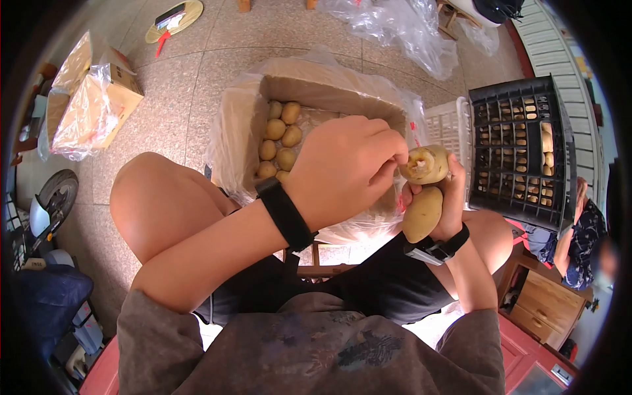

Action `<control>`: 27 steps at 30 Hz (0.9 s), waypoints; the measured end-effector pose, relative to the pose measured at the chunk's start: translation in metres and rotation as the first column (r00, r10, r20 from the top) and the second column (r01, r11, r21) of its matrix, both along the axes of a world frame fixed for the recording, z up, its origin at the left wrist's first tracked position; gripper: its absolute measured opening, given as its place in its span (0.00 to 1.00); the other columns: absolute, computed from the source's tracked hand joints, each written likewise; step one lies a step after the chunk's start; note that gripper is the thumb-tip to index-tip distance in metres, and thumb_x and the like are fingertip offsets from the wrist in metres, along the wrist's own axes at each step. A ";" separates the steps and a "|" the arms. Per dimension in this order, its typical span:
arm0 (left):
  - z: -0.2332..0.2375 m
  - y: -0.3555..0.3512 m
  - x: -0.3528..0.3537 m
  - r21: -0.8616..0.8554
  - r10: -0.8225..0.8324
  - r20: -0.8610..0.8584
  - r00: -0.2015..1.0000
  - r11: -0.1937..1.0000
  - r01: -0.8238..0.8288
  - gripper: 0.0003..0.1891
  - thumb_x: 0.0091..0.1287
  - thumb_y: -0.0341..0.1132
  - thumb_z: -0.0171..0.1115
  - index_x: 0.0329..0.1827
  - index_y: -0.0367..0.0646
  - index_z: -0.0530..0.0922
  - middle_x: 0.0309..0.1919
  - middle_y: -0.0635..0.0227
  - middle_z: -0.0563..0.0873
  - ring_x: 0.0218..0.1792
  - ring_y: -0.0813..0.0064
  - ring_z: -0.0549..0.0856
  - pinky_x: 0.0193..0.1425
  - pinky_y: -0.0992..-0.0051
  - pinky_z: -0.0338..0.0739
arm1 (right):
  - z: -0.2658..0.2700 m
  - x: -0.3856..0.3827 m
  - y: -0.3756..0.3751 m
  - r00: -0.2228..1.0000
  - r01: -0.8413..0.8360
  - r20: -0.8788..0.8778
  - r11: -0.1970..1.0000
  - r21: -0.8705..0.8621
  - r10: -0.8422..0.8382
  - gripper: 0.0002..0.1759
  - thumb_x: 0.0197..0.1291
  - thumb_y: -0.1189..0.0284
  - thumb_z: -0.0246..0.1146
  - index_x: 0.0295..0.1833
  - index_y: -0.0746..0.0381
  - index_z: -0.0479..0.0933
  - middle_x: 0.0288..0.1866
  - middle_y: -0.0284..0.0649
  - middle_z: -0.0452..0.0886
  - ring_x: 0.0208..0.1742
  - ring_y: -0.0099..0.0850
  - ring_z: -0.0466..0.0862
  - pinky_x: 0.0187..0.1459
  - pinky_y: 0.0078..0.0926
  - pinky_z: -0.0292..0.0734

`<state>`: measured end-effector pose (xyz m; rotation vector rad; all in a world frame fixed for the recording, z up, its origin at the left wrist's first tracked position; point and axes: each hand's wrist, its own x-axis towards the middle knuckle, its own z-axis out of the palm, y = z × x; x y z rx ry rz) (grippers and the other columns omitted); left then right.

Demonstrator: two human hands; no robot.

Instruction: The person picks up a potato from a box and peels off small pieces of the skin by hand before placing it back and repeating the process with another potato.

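My right hand (451, 205), with a watch on its wrist, grips two brown kiwifruit, one above the other. The upper kiwifruit (428, 164) shows its pale stem end; the lower kiwifruit (421, 214) lies in the palm. My left hand (345, 168), wearing a black wristband, crosses in front of me, and its fingertips pinch the stem end of the upper fruit. Right behind both hands stands a cardboard box (329, 89) lined with clear plastic, with several kiwifruit (280, 141) stacked along its left side.
A black plastic crate (520, 99) holding more kiwifruit stands at the right, with a white crate (447, 125) beside it. Another plastic-lined box (92, 105) sits at the far left on the tiled floor. Loose plastic sheet (401, 26) lies behind. Another person (579, 237) sits at the right edge.
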<state>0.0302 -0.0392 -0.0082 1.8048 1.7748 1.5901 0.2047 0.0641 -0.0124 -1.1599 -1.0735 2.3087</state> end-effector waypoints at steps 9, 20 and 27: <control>-0.001 -0.004 0.003 -0.031 -0.108 -0.090 0.990 0.994 0.105 0.06 0.52 0.31 0.68 0.28 0.46 0.77 0.25 0.70 0.81 0.29 0.64 0.80 0.32 0.67 0.71 | -0.002 -0.003 -0.006 1.000 0.012 -0.009 1.000 -0.001 -0.012 0.33 0.60 0.39 0.48 0.41 0.61 0.74 0.22 0.37 0.71 0.22 0.33 0.75 0.24 0.26 0.71; 0.001 -0.001 0.002 -0.034 -0.094 0.007 0.996 0.995 0.094 0.06 0.50 0.29 0.67 0.27 0.46 0.77 0.24 0.69 0.81 0.28 0.64 0.80 0.31 0.69 0.71 | -0.004 0.001 -0.007 0.999 -0.004 0.048 1.000 0.012 0.003 0.34 0.60 0.39 0.49 0.42 0.62 0.74 0.23 0.37 0.72 0.22 0.33 0.76 0.25 0.28 0.73; -0.002 0.002 -0.008 -0.082 -0.020 -0.027 0.999 0.996 0.018 0.03 0.57 0.28 0.63 0.31 0.45 0.78 0.26 0.67 0.81 0.31 0.62 0.79 0.34 0.68 0.71 | -0.003 0.002 -0.003 0.998 -0.055 -0.008 0.998 -0.031 0.055 0.34 0.60 0.38 0.48 0.43 0.62 0.74 0.22 0.37 0.71 0.21 0.34 0.76 0.24 0.28 0.73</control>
